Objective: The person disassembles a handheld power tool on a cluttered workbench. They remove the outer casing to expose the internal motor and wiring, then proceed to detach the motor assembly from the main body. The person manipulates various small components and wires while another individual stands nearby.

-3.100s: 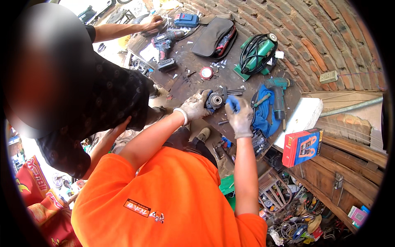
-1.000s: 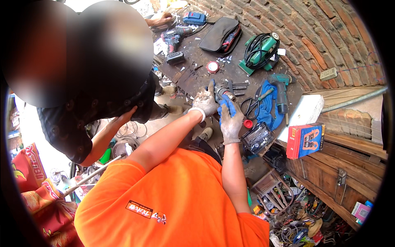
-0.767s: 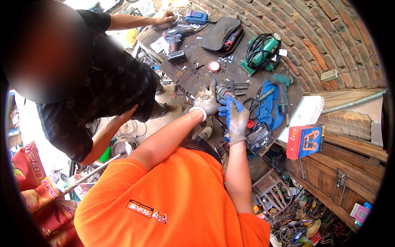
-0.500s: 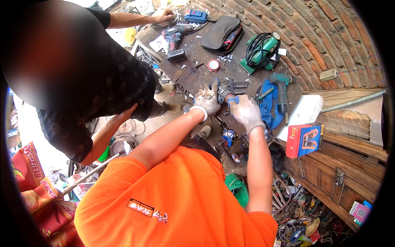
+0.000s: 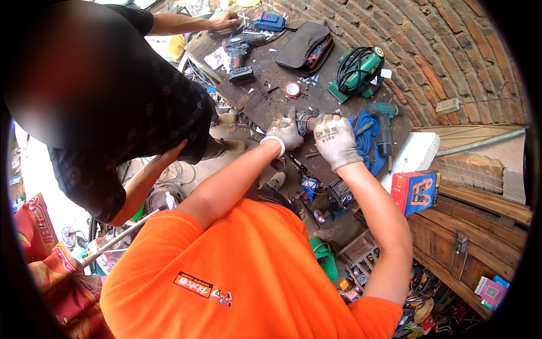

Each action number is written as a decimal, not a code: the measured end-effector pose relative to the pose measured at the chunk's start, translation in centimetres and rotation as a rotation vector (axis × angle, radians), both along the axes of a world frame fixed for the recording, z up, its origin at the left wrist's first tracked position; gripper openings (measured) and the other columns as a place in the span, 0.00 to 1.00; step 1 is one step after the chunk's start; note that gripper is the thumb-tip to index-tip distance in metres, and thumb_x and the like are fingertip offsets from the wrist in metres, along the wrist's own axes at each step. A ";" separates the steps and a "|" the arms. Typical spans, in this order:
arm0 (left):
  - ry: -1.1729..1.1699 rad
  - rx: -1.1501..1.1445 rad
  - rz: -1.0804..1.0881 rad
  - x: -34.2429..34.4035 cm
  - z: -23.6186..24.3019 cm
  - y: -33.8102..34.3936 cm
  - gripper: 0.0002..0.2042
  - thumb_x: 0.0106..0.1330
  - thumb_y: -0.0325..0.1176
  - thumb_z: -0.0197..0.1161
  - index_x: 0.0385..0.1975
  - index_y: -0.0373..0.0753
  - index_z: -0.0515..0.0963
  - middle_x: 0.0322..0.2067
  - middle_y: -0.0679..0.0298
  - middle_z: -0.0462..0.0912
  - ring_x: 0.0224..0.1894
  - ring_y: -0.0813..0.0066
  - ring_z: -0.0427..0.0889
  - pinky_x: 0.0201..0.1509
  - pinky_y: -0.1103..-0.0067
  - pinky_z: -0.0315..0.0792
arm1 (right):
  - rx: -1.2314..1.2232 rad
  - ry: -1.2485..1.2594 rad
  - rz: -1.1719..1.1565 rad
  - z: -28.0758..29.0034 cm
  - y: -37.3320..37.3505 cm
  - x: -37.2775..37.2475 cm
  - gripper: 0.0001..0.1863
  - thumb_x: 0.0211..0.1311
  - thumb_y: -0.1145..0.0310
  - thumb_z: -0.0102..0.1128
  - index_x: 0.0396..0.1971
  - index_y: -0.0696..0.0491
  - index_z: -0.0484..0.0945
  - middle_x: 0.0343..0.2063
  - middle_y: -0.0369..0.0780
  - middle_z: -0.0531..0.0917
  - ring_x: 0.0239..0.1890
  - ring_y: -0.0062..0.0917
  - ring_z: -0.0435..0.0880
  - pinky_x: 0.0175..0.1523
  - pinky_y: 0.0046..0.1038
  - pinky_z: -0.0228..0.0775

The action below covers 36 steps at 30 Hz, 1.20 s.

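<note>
My left hand [image 5: 285, 131], in a dirty white work glove, is closed around a dark cylindrical tool with a red ring [image 5: 306, 124] on the workbench [image 5: 257, 107]. The glove hides much of the tool, so its exact kind is unclear. My right hand [image 5: 335, 141], gloved too, is curled at the tool's other end with its back turned up. Whatever lies between its fingers is hidden. Beside it to the right are a blue cloth [image 5: 367, 135] and a teal power drill [image 5: 384, 133]. A round red-and-white container [image 5: 292, 90] sits beyond my hands.
Toward the far side lie a cordless drill [image 5: 238, 51], a blue case [image 5: 269, 21], a black zip pouch [image 5: 304, 46] and a green corded tool [image 5: 359, 73]. A brick wall [image 5: 418, 51] bounds the right. Another person [image 5: 169, 101] stands left, one hand on the bench. A red-blue box [image 5: 416, 192] is nearer.
My right hand has turned so its back shows and shifted slightly left, covering the dark rods. My right elbow has swung outward. The left hand stays at the tool.
</note>
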<state>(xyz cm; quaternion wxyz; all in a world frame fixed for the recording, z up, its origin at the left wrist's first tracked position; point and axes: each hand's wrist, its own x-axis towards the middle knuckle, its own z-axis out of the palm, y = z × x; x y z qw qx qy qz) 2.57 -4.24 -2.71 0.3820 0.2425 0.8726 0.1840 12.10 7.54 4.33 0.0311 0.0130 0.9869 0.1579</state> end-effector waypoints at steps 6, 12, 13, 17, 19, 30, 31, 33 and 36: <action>-0.005 0.011 0.041 -0.2 -1.2 -0.1 0.52 0.51 0.40 0.67 0.76 0.37 0.45 0.64 0.31 0.65 0.65 0.40 0.72 0.68 0.64 0.68 | -0.274 0.201 -0.159 -1.6 0.4 0.2 0.35 0.59 0.64 0.61 0.65 0.63 0.67 0.41 0.52 0.81 0.45 0.42 0.82 0.49 0.41 0.73; -0.067 0.028 0.041 -0.4 -0.7 -0.6 0.52 0.53 0.41 0.67 0.77 0.39 0.43 0.67 0.31 0.59 0.67 0.38 0.68 0.70 0.63 0.66 | -1.000 0.408 -0.479 -2.9 -1.6 0.4 0.29 0.63 0.67 0.59 0.64 0.58 0.72 0.46 0.57 0.79 0.46 0.50 0.82 0.54 0.45 0.73; -0.054 0.032 0.034 -0.3 -0.6 -0.7 0.52 0.53 0.41 0.67 0.77 0.39 0.43 0.67 0.31 0.59 0.67 0.38 0.69 0.70 0.63 0.66 | -1.164 0.483 -0.529 -3.6 -1.9 0.5 0.26 0.64 0.67 0.59 0.62 0.56 0.74 0.51 0.59 0.77 0.50 0.51 0.81 0.56 0.44 0.72; -0.054 0.053 0.044 -0.4 -1.1 -0.8 0.52 0.52 0.41 0.68 0.76 0.39 0.44 0.66 0.31 0.60 0.65 0.38 0.70 0.69 0.63 0.67 | -1.485 0.707 -0.575 -4.8 -2.9 0.9 0.22 0.65 0.71 0.61 0.58 0.60 0.77 0.44 0.51 0.83 0.38 0.36 0.85 0.43 0.33 0.78; -0.044 0.043 0.049 -0.3 -1.1 -0.8 0.52 0.52 0.41 0.68 0.76 0.38 0.44 0.65 0.31 0.61 0.65 0.37 0.71 0.69 0.63 0.68 | -1.904 0.698 -0.889 -3.6 -3.6 0.9 0.19 0.65 0.73 0.62 0.55 0.61 0.78 0.38 0.45 0.85 0.32 0.26 0.84 0.36 0.26 0.77; -0.085 0.107 0.048 -0.9 -1.5 -1.2 0.54 0.52 0.48 0.71 0.76 0.38 0.44 0.63 0.30 0.66 0.64 0.40 0.72 0.67 0.64 0.68 | -1.035 0.618 -0.009 -4.6 -1.5 1.8 0.14 0.68 0.79 0.55 0.51 0.56 0.83 0.37 0.35 0.85 0.33 0.16 0.83 0.35 0.16 0.73; -0.073 0.111 0.042 -1.0 -1.9 -1.3 0.56 0.52 0.51 0.72 0.76 0.38 0.44 0.63 0.29 0.66 0.64 0.39 0.72 0.68 0.64 0.68 | -1.251 0.597 -0.051 -4.7 -1.1 1.4 0.14 0.68 0.78 0.57 0.52 0.56 0.81 0.41 0.33 0.85 0.36 0.15 0.83 0.35 0.18 0.75; -0.033 0.096 0.057 -0.7 -1.9 -1.2 0.54 0.51 0.45 0.71 0.76 0.38 0.44 0.60 0.33 0.71 0.62 0.42 0.75 0.66 0.64 0.70 | -1.752 0.403 -0.367 -3.5 -1.2 1.2 0.14 0.70 0.76 0.57 0.54 0.57 0.80 0.42 0.35 0.86 0.34 0.17 0.84 0.35 0.19 0.75; -0.042 0.152 0.077 -0.7 -2.3 -1.2 0.53 0.51 0.43 0.69 0.76 0.37 0.44 0.58 0.34 0.74 0.62 0.42 0.76 0.66 0.64 0.71 | -2.248 0.329 -0.455 -4.2 -1.3 1.0 0.15 0.73 0.70 0.57 0.54 0.58 0.79 0.43 0.39 0.86 0.30 0.17 0.83 0.33 0.19 0.75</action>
